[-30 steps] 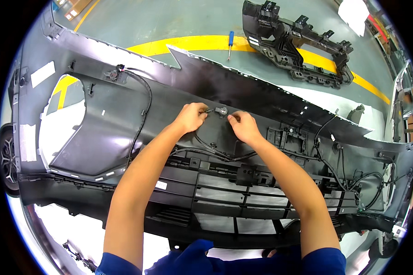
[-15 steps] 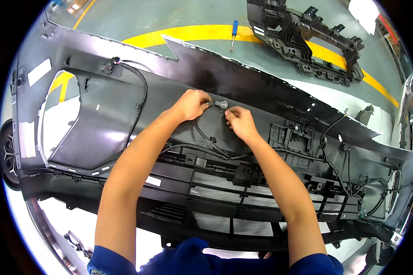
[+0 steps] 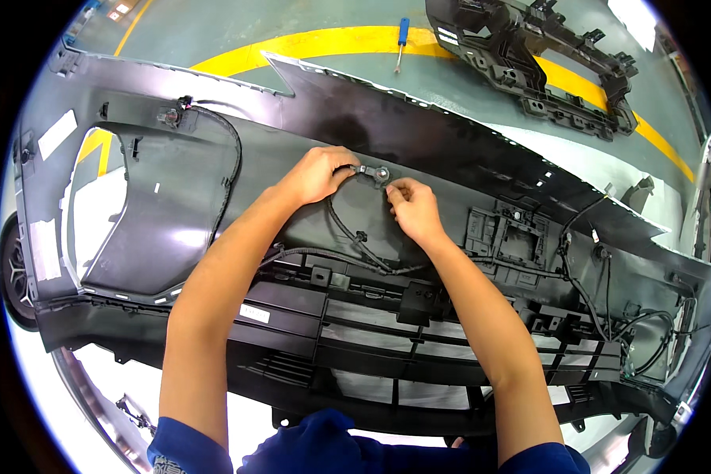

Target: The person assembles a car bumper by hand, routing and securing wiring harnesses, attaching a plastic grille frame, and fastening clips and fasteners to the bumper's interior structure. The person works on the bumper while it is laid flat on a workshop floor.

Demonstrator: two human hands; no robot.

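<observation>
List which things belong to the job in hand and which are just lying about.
Seemingly part of the job:
small round fitting
thin black cable
large dark panel

Seemingly just lying about:
blue-handled screwdriver
black plastic frame

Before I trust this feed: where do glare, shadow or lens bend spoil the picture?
Head view: glare whitens a patch of the dark panel, below and left of the left hand; head view: a dark patch above that hand, shadow or reflection, can't tell which; head view: the yellow floor line bows, probably from the lens, and corners go black.
</observation>
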